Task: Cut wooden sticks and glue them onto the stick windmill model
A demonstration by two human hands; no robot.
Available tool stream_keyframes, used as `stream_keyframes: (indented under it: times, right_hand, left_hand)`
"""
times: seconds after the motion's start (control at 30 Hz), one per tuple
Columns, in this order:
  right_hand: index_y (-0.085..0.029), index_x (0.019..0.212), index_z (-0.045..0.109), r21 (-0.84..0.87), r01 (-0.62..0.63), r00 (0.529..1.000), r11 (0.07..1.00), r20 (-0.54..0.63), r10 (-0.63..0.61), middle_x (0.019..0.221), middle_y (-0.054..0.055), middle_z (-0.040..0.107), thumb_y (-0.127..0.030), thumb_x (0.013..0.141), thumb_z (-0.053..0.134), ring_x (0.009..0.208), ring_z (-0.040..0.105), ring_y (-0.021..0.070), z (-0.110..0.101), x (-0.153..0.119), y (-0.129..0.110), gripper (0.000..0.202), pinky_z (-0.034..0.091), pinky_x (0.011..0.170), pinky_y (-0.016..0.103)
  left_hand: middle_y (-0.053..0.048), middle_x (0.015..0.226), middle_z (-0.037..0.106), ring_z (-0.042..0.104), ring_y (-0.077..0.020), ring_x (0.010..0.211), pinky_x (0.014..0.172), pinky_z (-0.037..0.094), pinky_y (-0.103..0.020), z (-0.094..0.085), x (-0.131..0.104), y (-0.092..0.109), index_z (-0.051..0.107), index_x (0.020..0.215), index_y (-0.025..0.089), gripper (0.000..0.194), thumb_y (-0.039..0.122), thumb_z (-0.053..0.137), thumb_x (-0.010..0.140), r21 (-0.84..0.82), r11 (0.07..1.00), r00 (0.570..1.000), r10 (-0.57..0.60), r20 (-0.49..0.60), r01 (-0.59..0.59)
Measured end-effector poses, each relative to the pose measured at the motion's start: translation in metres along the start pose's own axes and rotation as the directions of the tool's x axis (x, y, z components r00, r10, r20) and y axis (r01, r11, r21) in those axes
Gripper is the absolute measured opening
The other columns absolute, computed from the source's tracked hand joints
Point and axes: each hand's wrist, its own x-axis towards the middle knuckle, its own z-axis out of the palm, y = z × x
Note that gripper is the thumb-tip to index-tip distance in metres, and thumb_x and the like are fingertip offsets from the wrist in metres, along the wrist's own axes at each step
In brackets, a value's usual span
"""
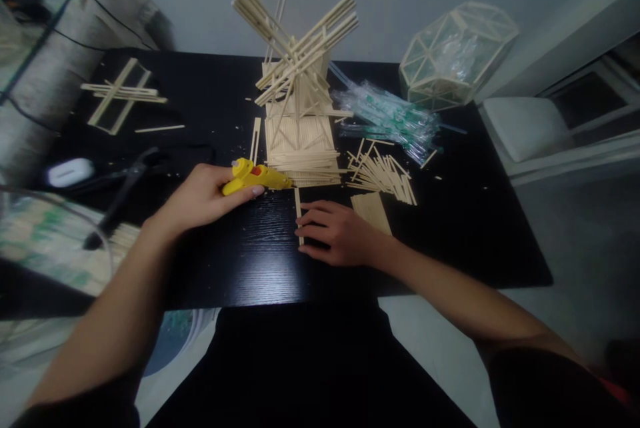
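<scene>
My left hand (207, 195) is closed around a yellow glue gun (260, 177), its nozzle pointing right to the upper end of a thin wooden stick (299, 218). That stick lies on the table, running toward me. My right hand (333, 231) rests from the right with its fingertips against the stick. Just beyond them stands a windmill model (300, 125) built of wooden sticks, with crossed blades at its top. Loose sticks (383, 175) lie in a pile to its right. A flat panel of joined sticks (371, 211) is partly behind my right wrist.
The black table (450, 235) carries plastic-wrapped packs (387, 115) at the back right, near a glass polyhedron (460, 55). Crossed stick frames (123, 95) lie at the back left. Pliers (125, 188) and a white case (70, 173) are left of my left hand.
</scene>
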Motion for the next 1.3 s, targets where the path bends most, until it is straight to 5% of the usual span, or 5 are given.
stream_keyframes:
  times: [0.47,0.7,1.3]
  right_hand:
    - [-0.016,0.104,0.076,-0.02,-0.007,1.0,1.0,0.02,0.007,0.112,0.009,0.077,-0.03,0.101,0.066,0.122,0.067,0.0271,0.0008,-0.0007,0.0009,0.017,0.057,0.108,0.047]
    - [-0.014,0.104,0.076,-0.016,-0.001,1.0,1.0,0.017,0.001,0.111,0.011,0.077,-0.028,0.101,0.066,0.122,0.067,0.0268,0.0005,-0.0004,0.0009,0.018,0.056,0.109,0.046]
    - [-0.014,0.105,0.076,-0.007,-0.009,1.0,1.0,0.023,0.009,0.112,0.011,0.076,-0.028,0.1,0.068,0.123,0.066,0.0267,0.0009,-0.0007,0.0012,0.016,0.055,0.111,0.047]
  left_hand:
    - [0.005,0.052,0.045,0.038,-0.0087,0.048,0.048,0.029,-0.024,-0.0007,0.0021,0.0027,0.059,0.061,0.017,0.054,0.061,0.063,0.092,-0.08,0.988,0.988,0.138,0.064,-0.132]
    - [0.004,0.058,0.049,0.041,-0.0095,0.055,0.053,0.031,-0.024,-0.0028,0.0016,0.0054,0.067,0.073,0.013,0.055,0.063,0.06,0.093,-0.001,1.0,0.998,0.03,0.047,-0.03]
    - [0.003,0.06,0.051,0.043,-0.009,0.055,0.055,0.033,-0.025,-0.0032,0.0013,0.001,0.063,0.07,0.014,0.053,0.06,0.058,0.097,-0.01,0.994,0.987,0.108,0.116,-0.108]
